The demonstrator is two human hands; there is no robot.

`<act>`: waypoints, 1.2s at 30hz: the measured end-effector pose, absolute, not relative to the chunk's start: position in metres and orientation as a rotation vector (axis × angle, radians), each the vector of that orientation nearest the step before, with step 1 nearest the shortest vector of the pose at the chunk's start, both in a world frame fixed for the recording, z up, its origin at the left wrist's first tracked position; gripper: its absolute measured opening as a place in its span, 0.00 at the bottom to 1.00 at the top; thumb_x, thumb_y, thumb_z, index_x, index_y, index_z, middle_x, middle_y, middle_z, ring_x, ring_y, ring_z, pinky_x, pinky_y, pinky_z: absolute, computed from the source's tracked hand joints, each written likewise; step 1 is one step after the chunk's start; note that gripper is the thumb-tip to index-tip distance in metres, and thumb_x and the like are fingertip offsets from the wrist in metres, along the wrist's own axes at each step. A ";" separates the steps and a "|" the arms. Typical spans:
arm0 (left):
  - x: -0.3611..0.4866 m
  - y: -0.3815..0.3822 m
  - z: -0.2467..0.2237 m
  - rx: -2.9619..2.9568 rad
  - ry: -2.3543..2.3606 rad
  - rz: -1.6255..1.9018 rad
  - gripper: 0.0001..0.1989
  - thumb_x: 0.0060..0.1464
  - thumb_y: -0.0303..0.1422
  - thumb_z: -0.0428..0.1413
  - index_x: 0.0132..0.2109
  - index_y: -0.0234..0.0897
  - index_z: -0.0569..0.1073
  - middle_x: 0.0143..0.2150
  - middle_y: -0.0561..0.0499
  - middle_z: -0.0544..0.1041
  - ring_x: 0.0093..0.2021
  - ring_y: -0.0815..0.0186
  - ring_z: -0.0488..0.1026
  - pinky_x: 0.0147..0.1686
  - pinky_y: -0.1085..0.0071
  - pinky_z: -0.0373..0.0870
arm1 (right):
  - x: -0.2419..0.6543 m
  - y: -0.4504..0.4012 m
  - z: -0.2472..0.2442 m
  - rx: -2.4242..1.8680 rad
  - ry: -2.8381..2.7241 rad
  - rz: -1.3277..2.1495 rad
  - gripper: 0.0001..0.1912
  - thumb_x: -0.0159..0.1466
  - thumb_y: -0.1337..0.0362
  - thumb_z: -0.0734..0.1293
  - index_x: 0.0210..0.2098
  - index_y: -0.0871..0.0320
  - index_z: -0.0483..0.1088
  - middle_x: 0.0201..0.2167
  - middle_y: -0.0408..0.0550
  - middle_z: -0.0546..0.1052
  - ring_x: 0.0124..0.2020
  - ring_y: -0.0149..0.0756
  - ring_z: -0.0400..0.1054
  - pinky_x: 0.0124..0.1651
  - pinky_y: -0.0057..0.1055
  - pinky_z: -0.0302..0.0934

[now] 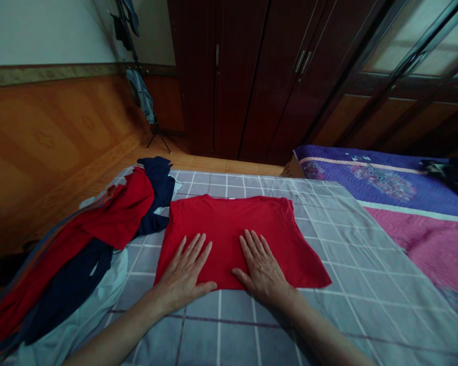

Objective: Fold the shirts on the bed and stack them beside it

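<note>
A red shirt point(229, 218) lies spread on a grey checked bedsheet point(328, 223), its neckline towards the far side. On its lower left part rests my left hand point(187, 274), palm down with the fingers spread. My right hand point(261, 267) lies flat on the lower middle of the shirt, fingers stretched out and thumb pointing left. Both hands touch the cloth near its close edge and hold nothing.
Left of the shirt is a heap of clothes point(84, 244) in red, navy and pale colours. A purple and pink bedcover point(381, 178) lies at the right. Dark wardrobes point(236, 76) and a clothes stand point(137, 66) are beyond the bed.
</note>
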State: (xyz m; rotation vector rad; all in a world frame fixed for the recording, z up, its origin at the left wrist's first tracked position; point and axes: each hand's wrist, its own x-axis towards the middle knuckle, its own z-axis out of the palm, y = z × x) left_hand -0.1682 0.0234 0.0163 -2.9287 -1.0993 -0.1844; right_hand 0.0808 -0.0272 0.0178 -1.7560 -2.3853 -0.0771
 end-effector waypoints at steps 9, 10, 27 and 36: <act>-0.206 0.019 0.002 -2.783 -1.049 -0.298 0.39 0.59 0.52 0.45 0.69 0.38 0.41 0.70 0.42 0.46 0.68 0.53 0.46 0.63 0.56 0.45 | 0.132 -0.066 0.008 -1.920 -2.236 -0.283 0.42 0.65 0.45 0.57 0.67 0.66 0.41 0.67 0.61 0.46 0.68 0.50 0.33 0.65 0.50 0.43; -0.211 0.019 0.001 -2.782 -1.045 -0.307 0.40 0.59 0.52 0.46 0.69 0.37 0.42 0.69 0.42 0.47 0.67 0.53 0.47 0.62 0.57 0.47 | 0.137 -0.070 0.008 -1.944 -2.214 -0.294 0.42 0.65 0.46 0.57 0.68 0.66 0.40 0.67 0.61 0.46 0.68 0.50 0.34 0.65 0.51 0.44; -0.094 0.052 0.018 -3.154 -0.996 -0.301 0.34 0.61 0.51 0.44 0.66 0.35 0.53 0.69 0.41 0.49 0.68 0.55 0.43 0.64 0.50 0.44 | 0.098 -0.002 0.043 -1.799 -2.254 -0.265 0.29 0.62 0.54 0.64 0.58 0.65 0.61 0.49 0.62 0.67 0.50 0.52 0.59 0.52 0.48 0.58; -0.095 0.054 0.014 -3.094 -1.192 -0.273 0.45 0.57 0.58 0.42 0.65 0.21 0.52 0.68 0.32 0.48 0.68 0.51 0.42 0.65 0.51 0.43 | 0.074 0.052 0.030 -1.736 -2.389 -0.155 0.25 0.67 0.60 0.56 0.62 0.60 0.58 0.64 0.60 0.55 0.65 0.53 0.45 0.62 0.49 0.45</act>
